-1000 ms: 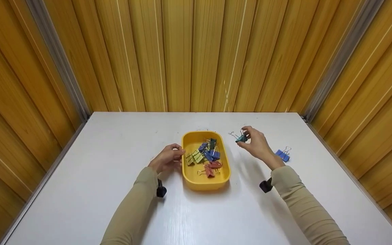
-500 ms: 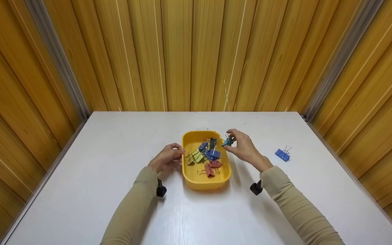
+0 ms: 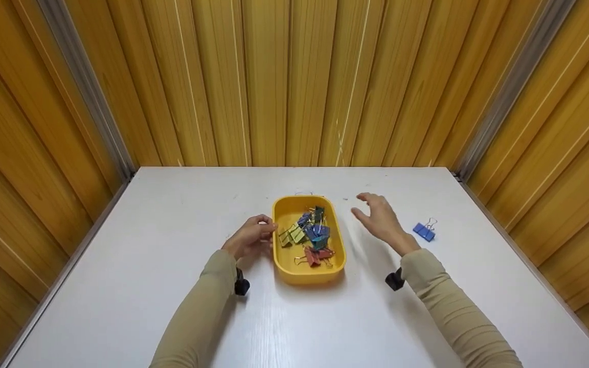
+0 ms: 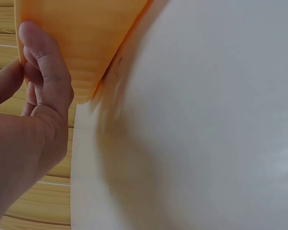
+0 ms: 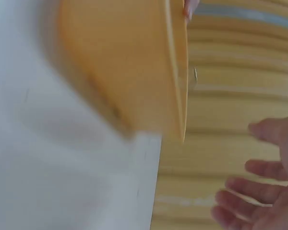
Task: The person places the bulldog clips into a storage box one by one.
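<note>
Nearest, two sleeved forearms reach forward over the white worktop [image 3: 172, 286], one on each side of a yellow tray [image 3: 287, 259]. The left hand [image 3: 250, 237] sits at the tray's left wall, its fingers curled and pinching the rim; the left wrist view shows the thumb [image 4: 44, 62] pressed against the tray's outer wall [image 4: 86, 38]. The right hand [image 3: 380, 219] hovers just right of the tray, palm turned inward, its fingers [image 5: 259, 187] spread and relaxed, holding nothing and touching nothing.

The tray lies between the two hands, its long axis running away from the person. Inside it is a loose pile of binder clips [image 3: 311, 235]: green ones toward the left wall, blue and teal in the middle, red ones at the near end, wire handles pointing every way.

Right of the right hand, close to its wrist, a single blue binder clip [image 3: 423, 231] lies on the worktop, its wire handles pointing toward the far right. Beyond stands the wooden panelled wall [image 3: 294, 82].
</note>
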Action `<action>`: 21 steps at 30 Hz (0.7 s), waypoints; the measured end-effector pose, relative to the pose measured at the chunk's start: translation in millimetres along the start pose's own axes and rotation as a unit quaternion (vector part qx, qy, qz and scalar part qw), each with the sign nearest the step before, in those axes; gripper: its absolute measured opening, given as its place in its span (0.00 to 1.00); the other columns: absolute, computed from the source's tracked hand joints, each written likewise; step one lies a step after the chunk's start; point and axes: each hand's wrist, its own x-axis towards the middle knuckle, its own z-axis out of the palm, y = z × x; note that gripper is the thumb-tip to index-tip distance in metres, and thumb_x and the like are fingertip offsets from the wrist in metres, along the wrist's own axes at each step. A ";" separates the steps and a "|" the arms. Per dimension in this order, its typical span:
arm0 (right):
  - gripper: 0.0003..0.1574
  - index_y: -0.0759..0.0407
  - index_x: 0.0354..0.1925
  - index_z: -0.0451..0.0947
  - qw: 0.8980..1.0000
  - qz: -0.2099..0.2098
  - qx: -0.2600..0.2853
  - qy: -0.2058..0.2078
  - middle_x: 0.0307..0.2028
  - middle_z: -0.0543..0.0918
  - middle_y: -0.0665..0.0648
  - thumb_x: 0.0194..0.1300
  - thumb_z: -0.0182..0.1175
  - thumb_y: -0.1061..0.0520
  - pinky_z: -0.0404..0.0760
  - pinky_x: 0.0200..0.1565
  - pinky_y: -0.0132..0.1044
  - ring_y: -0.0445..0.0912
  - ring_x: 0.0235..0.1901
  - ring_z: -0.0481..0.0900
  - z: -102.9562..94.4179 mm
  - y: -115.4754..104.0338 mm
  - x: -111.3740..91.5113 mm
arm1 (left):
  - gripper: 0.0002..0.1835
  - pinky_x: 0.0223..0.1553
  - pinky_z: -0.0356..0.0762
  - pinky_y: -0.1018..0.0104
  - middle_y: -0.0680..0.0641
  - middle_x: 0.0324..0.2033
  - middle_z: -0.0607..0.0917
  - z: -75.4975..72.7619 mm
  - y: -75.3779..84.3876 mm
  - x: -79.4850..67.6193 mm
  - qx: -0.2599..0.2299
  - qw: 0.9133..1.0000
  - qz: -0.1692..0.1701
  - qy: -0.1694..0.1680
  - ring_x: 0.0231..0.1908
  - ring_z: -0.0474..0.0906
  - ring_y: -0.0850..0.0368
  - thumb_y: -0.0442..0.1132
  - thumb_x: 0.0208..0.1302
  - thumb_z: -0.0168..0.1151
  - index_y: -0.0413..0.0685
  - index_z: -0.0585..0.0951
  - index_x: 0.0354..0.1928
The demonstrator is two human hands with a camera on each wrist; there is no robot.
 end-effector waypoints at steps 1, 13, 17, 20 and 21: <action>0.25 0.69 0.56 0.74 0.999 0.018 -0.033 0.007 0.53 0.78 0.70 0.66 0.59 0.54 0.74 0.53 0.58 0.65 0.53 0.74 -4.9 11.2 -1.9 | 0.08 0.28 0.77 0.65 0.46 0.28 0.81 -0.2 -0.2 0.2 0.000 1.000 -0.001 0.000 0.24 0.78 0.59 0.37 0.67 0.58 0.46 0.69 0.42; 0.24 0.78 0.51 0.68 0.960 0.233 -0.143 -0.061 0.50 0.67 0.81 0.65 0.50 0.57 0.70 0.47 0.67 0.75 0.54 0.62 -51.7 109.3 -30.0 | 0.06 0.26 0.76 0.68 0.42 0.34 0.84 -0.5 1.3 -0.1 0.003 1.000 -0.008 0.009 0.25 0.79 0.59 0.35 0.67 0.57 0.46 0.70 0.41; 0.23 0.79 0.48 0.69 0.961 0.238 -0.124 -0.070 0.46 0.70 0.79 0.67 0.50 0.57 0.75 0.42 0.60 0.72 0.48 0.69 -53.8 118.6 -30.1 | 0.06 0.27 0.77 0.68 0.42 0.34 0.83 -0.2 1.9 -0.1 0.005 1.000 -0.003 0.008 0.26 0.79 0.59 0.35 0.67 0.57 0.46 0.70 0.40; 0.20 0.79 0.46 0.71 0.964 0.231 -0.122 -0.048 0.43 0.74 0.77 0.67 0.50 0.59 0.76 0.39 0.56 0.68 0.43 0.75 -53.0 122.3 -28.8 | 0.06 0.28 0.78 0.68 0.42 0.35 0.83 1.0 2.1 0.5 0.009 1.000 0.002 0.008 0.28 0.79 0.58 0.35 0.67 0.57 0.45 0.70 0.41; 0.19 0.79 0.45 0.72 0.965 0.228 -0.122 -0.038 0.42 0.75 0.77 0.67 0.50 0.60 0.77 0.38 0.55 0.67 0.41 0.76 -52.6 123.0 -28.3 | 0.06 0.29 0.78 0.68 0.42 0.36 0.83 1.5 2.6 0.2 0.012 1.000 0.001 0.010 0.29 0.79 0.58 0.35 0.67 0.58 0.45 0.70 0.41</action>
